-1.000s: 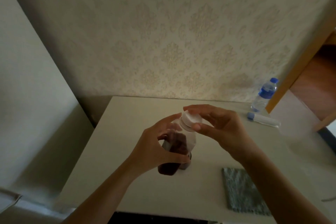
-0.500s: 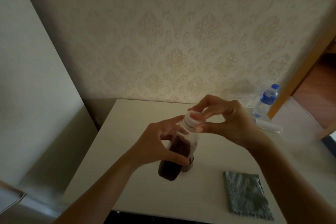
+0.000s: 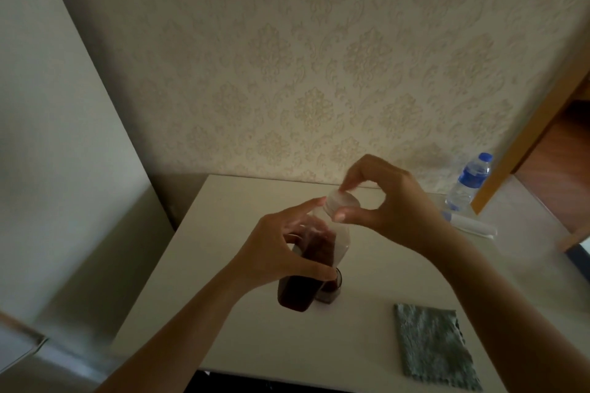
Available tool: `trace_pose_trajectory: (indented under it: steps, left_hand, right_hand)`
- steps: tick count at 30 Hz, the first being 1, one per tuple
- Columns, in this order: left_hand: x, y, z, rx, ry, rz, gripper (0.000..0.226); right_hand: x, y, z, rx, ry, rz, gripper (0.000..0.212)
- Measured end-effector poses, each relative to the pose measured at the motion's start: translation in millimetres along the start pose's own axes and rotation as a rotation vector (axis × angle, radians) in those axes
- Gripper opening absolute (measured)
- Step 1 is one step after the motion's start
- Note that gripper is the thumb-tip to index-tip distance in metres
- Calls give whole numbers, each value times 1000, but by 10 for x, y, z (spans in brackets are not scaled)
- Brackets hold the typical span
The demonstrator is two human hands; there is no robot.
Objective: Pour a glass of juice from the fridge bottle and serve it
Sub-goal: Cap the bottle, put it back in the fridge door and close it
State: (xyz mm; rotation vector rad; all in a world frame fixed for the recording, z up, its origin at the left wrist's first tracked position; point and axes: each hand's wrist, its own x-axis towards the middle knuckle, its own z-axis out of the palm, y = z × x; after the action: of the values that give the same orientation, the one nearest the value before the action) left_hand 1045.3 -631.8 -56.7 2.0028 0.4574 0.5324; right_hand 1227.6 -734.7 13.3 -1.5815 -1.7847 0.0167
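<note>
Juice bottle (image 3: 314, 265), clear plastic with dark red liquid filling its lower part, serves as the landmark near the middle of the pale surface (image 3: 198, 281); it leans slightly, its base toward the person. To the left of the bottle, the left hand (image 3: 281, 252) wraps its fingers and thumb around the body, holding it. At the top of the bottle sits a white cap (image 3: 343, 202), and the right hand (image 3: 392, 201) pinches that cap between thumb and curled fingertips from the right. Just behind the bottle's base, touching or nearly so, stands a small dark glass (image 3: 330, 290), mostly hidden. Right of the bottle and nearer the person lies a grey-green cloth (image 3: 434, 348), flat on the surface. Far right of the bottle, by the patterned wall, stands a water bottle (image 3: 467, 183) with a blue cap and label; a white tube-like object (image 3: 472, 225) lies just in front of it.
</note>
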Motion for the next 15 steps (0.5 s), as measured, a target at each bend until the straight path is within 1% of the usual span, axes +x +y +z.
trace_pose_trajectory:
  steps: [2, 3, 4, 5, 6, 7, 9, 10, 12, 15]
  left_hand:
    - [-1, 7, -23, -38, -4, 2, 95]
    - [-2, 9, -31, -60, 0, 0, 94]
    - [0, 9, -33, -69, 5, -3, 94]
    - [2, 8, -34, -63, 6, -2, 93]
    - [4, 9, -30, -48, -1, 3, 91]
    - [4, 13, -25, -29, -14, 9, 89]
    - [2, 13, -21, -10, -41, 19, 83]
    - [-2, 10, -23, -23, -53, 15, 80]
    - [-17, 13, -39, -70, -75, -5, 77]
    - [-26, 19, -40, -68, -71, -21, 72]
  right_hand:
    - [36, 14, -54, 193, -130, -34, 33]
    - [45, 30, -78, 269, -166, -43, 32]
    - [41, 36, -82, 296, -161, -50, 30]
    - [42, 25, -69, 278, -122, -55, 26]
    - [47, 2, -45, 208, -70, -63, 24]
    - [54, -21, -16, 86, -32, -90, 24]
    - [68, -37, 50, -210, -9, -190, 28]
    - [75, -31, 70, -301, -20, -237, 30]
    - [86, -25, 75, -323, -63, -283, 31]
    - [89, -21, 99, -273, -103, -253, 29]
